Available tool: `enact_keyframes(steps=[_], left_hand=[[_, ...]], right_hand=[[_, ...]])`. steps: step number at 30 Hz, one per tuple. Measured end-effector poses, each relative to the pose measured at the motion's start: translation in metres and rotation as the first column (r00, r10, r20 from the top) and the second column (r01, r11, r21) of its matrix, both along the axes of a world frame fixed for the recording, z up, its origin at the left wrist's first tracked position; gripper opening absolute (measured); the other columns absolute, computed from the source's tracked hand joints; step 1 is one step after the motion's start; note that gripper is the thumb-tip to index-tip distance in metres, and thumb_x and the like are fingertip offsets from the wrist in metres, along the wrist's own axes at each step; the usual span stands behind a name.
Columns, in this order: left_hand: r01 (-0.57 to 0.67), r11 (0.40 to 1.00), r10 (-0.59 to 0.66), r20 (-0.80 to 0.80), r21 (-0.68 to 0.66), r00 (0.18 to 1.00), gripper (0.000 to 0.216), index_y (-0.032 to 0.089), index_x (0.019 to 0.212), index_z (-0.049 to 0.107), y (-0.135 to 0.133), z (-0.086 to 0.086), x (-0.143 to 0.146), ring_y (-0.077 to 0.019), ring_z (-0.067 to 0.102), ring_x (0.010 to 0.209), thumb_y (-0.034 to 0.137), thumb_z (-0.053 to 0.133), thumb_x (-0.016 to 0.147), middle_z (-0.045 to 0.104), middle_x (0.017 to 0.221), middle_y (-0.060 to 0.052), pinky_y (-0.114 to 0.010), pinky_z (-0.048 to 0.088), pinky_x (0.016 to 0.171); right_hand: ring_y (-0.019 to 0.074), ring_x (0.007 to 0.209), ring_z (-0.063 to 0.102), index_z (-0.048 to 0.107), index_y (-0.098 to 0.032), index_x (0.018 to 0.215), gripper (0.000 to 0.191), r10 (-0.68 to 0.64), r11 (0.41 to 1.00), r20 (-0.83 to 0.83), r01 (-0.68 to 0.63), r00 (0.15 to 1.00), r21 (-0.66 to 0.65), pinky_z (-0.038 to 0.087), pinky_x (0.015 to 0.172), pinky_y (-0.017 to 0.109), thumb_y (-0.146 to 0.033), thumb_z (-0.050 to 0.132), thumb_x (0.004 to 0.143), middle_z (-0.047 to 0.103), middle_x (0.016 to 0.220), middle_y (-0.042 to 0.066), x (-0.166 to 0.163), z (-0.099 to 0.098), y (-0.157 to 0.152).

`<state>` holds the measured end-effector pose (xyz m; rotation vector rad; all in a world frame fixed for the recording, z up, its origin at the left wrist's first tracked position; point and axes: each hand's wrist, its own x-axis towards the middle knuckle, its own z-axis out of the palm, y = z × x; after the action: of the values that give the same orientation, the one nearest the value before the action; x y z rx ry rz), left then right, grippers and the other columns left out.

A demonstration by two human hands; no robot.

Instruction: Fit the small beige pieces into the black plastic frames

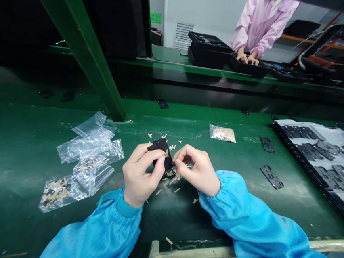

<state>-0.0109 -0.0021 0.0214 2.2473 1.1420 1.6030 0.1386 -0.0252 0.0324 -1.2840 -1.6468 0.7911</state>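
Note:
My left hand [144,172] grips a flat black plastic part [160,151] between thumb and fingers, tilted above the green bench. A small tan piece [166,154] shows on its face near my thumb. At the part's right edge, my right hand [195,167] has thumb and index finger pinched together; whatever is between them is too small or hidden to make out. Loose tan pieces [176,174] lie scattered on the bench under and around both hands.
Clear plastic bags [91,143], some holding tan pieces, lie left. A filled bag [223,134] lies right of centre. Two black parts [272,177] rest near a black tray [308,174] of similar parts. A green post [92,55] rises behind. Across the bench, a person in pink [259,23] handles a black tray.

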Motion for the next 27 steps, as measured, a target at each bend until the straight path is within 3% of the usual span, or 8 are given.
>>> enact_keyframes(steps=[12, 19, 27], left_hand=[[0.003, 1.0, -0.003, 0.009, -0.026, 1.0, 0.012, 0.016, 0.073, 0.063, -0.0004, 0.0, 0.0016, -0.0128, 0.058, 0.075, 0.007, 0.054, 0.076, 0.061, 0.078, -0.003, -0.023, 0.049, 0.066], [0.011, 1.0, -0.011, -0.011, 0.013, 1.0, 0.013, 0.017, 0.074, 0.063, -0.002, 0.0001, 0.0018, -0.0139, 0.059, 0.077, 0.008, 0.055, 0.075, 0.061, 0.078, -0.003, -0.024, 0.05, 0.068], [-0.004, 0.998, 0.007, -0.044, 0.059, 0.999, 0.014, 0.018, 0.074, 0.063, -0.003, 0.0, 0.0024, -0.0147, 0.061, 0.079, 0.007, 0.054, 0.075, 0.064, 0.081, -0.004, -0.024, 0.051, 0.071]], right_hand=[[0.0096, 0.057, 0.051, 0.045, -0.02, 0.062, 0.013, -0.033, 0.991, 0.098, 0.02, 0.995, 0.134, 0.043, 0.056, 0.021, -0.011, 0.049, 0.071, 0.055, 0.064, -0.001, -0.0023, -0.0021, -0.0013], [0.0096, 0.056, 0.051, 0.045, -0.019, 0.061, 0.011, -0.007, 0.999, 0.021, 0.008, 1.0, -0.045, 0.045, 0.055, 0.021, -0.011, 0.048, 0.069, 0.054, 0.063, -0.002, -0.0005, -0.0007, 0.0014], [0.0093, 0.056, 0.05, 0.045, -0.02, 0.061, 0.012, -0.02, 0.999, 0.067, 0.017, 0.998, 0.042, 0.044, 0.055, 0.021, -0.011, 0.048, 0.069, 0.054, 0.063, -0.002, -0.0012, -0.0015, -0.0006]])
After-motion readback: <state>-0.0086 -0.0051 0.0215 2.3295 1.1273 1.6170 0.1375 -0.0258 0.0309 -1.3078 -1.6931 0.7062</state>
